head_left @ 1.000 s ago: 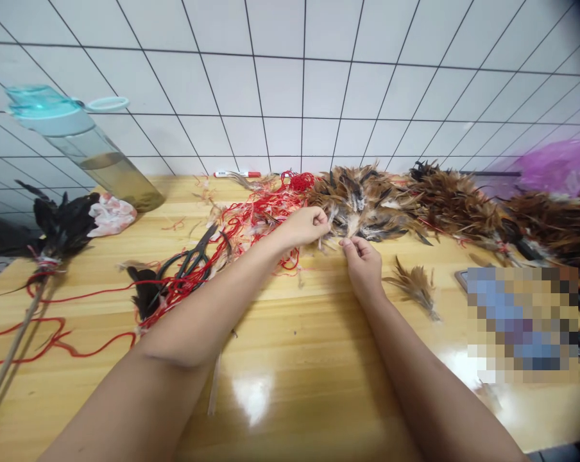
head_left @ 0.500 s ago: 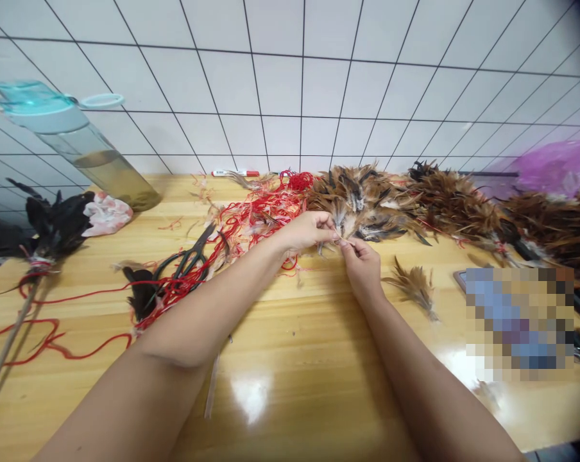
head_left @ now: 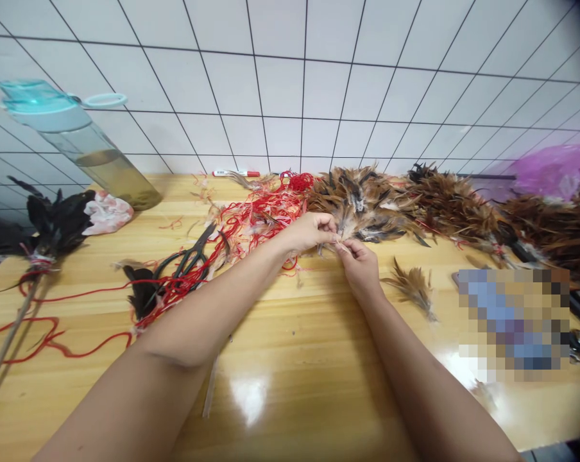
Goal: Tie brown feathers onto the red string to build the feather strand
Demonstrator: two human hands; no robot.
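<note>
Since a second ago, my right hand [head_left: 360, 264] has come in to meet my left hand [head_left: 314, 232]; the gap that showed between them is gone. Now my fingertips touch, thumb and fingers of each pressed together on a thin, pale, wispy strand [head_left: 339, 242]. It is too small to tell whether this is a feather quill or a thread. It sits just in front of the spread heap of glossy brown and black feathers [head_left: 362, 192], above the pale wooden desk [head_left: 290, 391].

As far as I can judge, some work is finished: on my left, black glossy feathers [head_left: 56, 221] are bound to a slim wooden stick [head_left: 17, 330], and on my right lies a long brown feather bundle [head_left: 456, 199] with red string about its end. The piece in my fingers looks unfinished. Seemingly left over are the brown heap, a small loose tuft of brown feathers [head_left: 412, 285] near my right wrist, and the tangled bright-red cord [head_left: 265, 212] beyond my left forearm, with black-handled metal scissors [head_left: 191, 260] beside it.
</note>
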